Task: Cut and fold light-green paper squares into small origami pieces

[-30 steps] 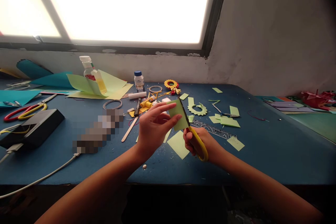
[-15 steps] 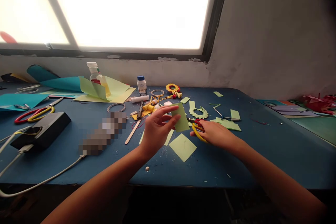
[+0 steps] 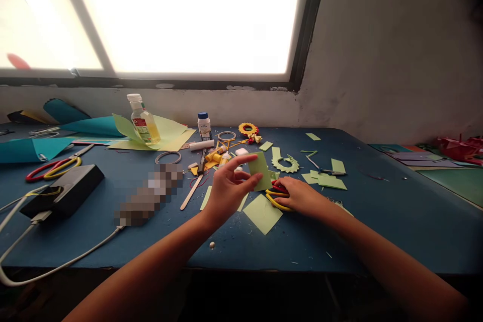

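Observation:
My left hand [image 3: 230,186] pinches a small light green paper piece [image 3: 259,172] upright between thumb and fingers. To its right, my right hand [image 3: 302,195] is closed on scissors with red and yellow handles [image 3: 277,200], low over the table; their blades are hidden. A square green paper [image 3: 263,214] lies flat below both hands. Just beyond the right hand, a green paper ring with a notched edge [image 3: 286,163] rests among cut green pieces [image 3: 332,181].
On the blue table [image 3: 370,221] are a second pair of scissors [image 3: 62,168], a black box with cables [image 3: 62,191], a wooden stick [image 3: 191,192], a marker [image 3: 202,162], a white bottle [image 3: 204,126] and a clear bottle of yellowish liquid [image 3: 145,123]. A yellow and red paper ring [image 3: 248,129] sits at the back.
My right hand has lowered and turned with the scissors, away from the paper's edge. My left hand still holds the green paper at nearly the same spot.

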`<state>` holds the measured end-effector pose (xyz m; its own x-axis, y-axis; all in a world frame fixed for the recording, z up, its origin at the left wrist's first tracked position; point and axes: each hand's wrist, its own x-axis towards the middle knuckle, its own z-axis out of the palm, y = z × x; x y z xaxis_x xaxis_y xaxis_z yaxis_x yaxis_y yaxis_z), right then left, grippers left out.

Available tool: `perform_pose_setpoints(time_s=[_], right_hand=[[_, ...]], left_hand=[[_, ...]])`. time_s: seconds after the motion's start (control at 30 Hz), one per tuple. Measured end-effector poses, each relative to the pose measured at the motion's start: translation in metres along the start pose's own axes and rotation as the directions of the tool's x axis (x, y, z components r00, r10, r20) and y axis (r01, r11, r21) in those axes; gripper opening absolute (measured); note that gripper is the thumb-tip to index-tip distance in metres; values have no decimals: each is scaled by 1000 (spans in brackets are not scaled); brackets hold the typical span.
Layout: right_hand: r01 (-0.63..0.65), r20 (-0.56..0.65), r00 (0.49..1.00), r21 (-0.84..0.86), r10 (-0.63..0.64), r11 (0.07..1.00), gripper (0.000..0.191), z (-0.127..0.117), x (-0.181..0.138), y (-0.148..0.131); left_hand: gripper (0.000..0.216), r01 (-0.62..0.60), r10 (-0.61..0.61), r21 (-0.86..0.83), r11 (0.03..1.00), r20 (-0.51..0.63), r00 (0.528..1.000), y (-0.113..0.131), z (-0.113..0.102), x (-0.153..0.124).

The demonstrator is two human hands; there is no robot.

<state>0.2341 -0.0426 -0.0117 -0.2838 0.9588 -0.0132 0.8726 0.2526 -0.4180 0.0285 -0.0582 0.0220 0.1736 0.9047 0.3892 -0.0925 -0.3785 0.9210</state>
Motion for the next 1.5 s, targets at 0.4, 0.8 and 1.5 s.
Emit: perform_pose_setpoints(time_s=[0.4,0.8,1.5], right_hand=[[159,-123,987,750,-101,642,30,-19,-14,-41],[349,-401,872,110,-279,931,14,-7,-10,-45],[-100,233,968,697,-93,710,20,-4,1,-34]], left_hand=[[28,36,-43,132,991,48,998,-19,-3,6],[45,262,-247,-98,960,141,959,-24,-2,11],[33,572,-620,239,784,303,723,-13,-22,6]])
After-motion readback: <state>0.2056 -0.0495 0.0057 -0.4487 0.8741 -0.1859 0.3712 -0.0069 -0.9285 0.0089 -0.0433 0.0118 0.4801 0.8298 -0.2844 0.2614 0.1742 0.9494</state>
